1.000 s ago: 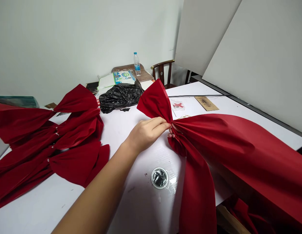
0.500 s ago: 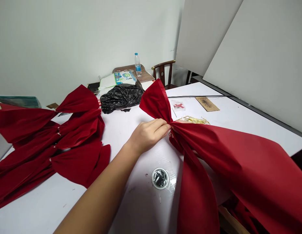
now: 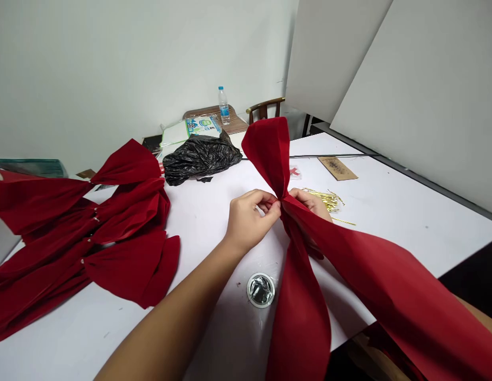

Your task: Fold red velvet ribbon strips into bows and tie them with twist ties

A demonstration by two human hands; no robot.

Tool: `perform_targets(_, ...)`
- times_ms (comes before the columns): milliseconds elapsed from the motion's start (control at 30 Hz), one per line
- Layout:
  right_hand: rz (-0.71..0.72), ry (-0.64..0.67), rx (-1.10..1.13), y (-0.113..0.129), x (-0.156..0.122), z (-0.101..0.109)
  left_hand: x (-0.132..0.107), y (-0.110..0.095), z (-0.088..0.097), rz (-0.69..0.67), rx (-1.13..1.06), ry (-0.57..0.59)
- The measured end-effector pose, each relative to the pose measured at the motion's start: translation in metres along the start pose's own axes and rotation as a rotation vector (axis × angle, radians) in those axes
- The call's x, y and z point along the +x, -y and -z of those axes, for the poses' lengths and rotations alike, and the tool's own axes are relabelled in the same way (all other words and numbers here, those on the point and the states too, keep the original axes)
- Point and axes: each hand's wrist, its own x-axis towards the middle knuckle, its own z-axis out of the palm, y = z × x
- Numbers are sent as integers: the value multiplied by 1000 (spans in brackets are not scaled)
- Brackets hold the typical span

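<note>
Gripping the red fabric bow point(image 3: 284, 207) from either side, your left hand point(image 3: 249, 222) and right hand point(image 3: 309, 202) are closed. Its long tails point(image 3: 301, 323) trail down rightward.

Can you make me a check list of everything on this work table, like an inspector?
Surface: white table with a round metal-rimmed hole.
Job's things: large red velvet bow, gathered at its middle, with long tails; more red velvet bows at left; thin gold strands.
Clutter: crumpled black plastic bag, clear water bottle, brown cardboard scrap.
Hands: left hand pinches the bow's middle; right hand touches it from behind.
Cables: nothing seen.
Surroundings: pale wall, grey leaning boards, dark wooden chair.
</note>
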Motion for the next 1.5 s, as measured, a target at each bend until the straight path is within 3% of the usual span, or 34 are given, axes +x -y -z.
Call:
perform_targets(100, 110, -21, 1, 0, -1, -1, 4, -10, -8, 518, -360, 61)
perform_targets(167, 217, -66, -61, 2, -3, -1, 8, -15, -7, 777, -580, 123)
perform_targets(233, 300, -94, -131, 2, -4, -2, 12, -19, -2, 938, -723, 195)
perform_targets(300, 305, -83, -118, 1, -5, -1, 15, -22, 4, 985, -744, 264)
perform_targets(367, 229, -53, -33, 0, -5, -1, 16, -23, 10, 905, -653, 325)
perform_targets(433, 114, -25, 68, 0, -5, -1, 16, -21, 15, 703, -472, 339)
perform_targets(500, 6, -31, 159, 3, -5, -2, 15, -15, 19, 365, -196, 256)
perform_targets(600, -127, -109, 280, 8, -5, -6, 11, -2, 23, -259, 217, 123)
perform_targets(633, -156, -126, 302, 8, -5, -7, 10, 2, 24, -419, 299, 113)
perform_targets(700, -181, -107, 330, 7, -4, -8, 8, 7, 24, -613, 372, 101)
perform_targets(967, -176, -21, 233, 3, -5, -7, 8, 10, 28, -720, 464, 58)
perform_targets(1067, -96, 47, 201, 3, -3, -4, 7, 9, 27, -702, 491, 74)
perform_targets(1133, -10, 66, 147, 5, -2, -3, 5, 6, 22, -600, 416, 77)
perform_targets(1200, 62, 44, 96, 7, -1, -2, 4, -1, 14, -368, 265, 57)
perform_targets(1367, 194, -19, -49, 7, 0, -1, 7, -22, 0, 650, -341, 114)
perform_targets(1400, 206, -19, -72, 6, 0, -1, 9, -25, 0, 805, -447, 137)
perform_targets(1433, 209, -19, -83, 4, 0, 0, 10, -27, 1, 907, -522, 156)
perform_targets(1500, 187, 3, -68, 1, -1, 1, 12, -28, 4, 957, -562, 205)
